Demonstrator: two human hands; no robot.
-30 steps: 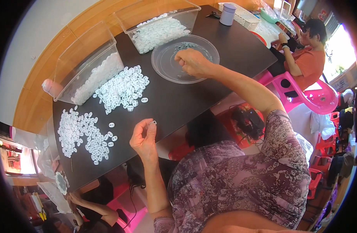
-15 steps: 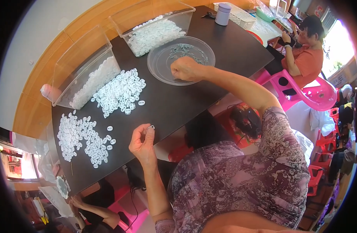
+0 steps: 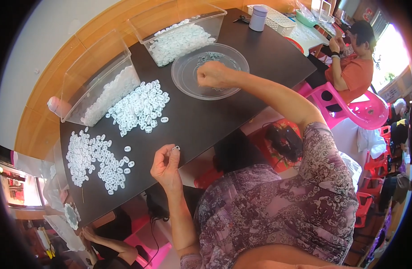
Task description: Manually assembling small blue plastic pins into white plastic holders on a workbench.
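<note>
My left hand [image 3: 167,167] is raised over the near edge of the dark table. Its thumb and forefinger pinch a small white piece [image 3: 177,147] with a dark hole; the rest of it is hidden. A round clear plastic tray [image 3: 181,83] holds many thin greyish pieces [image 3: 209,57], too small to name. Over this tray is my right hand [image 3: 215,75], fingers curled closed; whatever is in them is out of sight. Left of my left hand lie two piles of small white oval pieces, a nearer pile [image 3: 111,172] and a farther pile [image 3: 141,107].
Two clear bins, one at left [image 3: 98,74] and one farther back [image 3: 177,18], hold more white pieces. A lilac tumbler [image 3: 258,19] and a white basket [image 3: 277,22] stand at the far end. A person in orange [image 3: 354,67] sits at right; another person's arm [image 3: 109,242] shows lower left.
My right hand stays over the tray, its fingers still curled. My left hand has hardly moved and keeps its pinch. The whole view has shifted very slightly.
</note>
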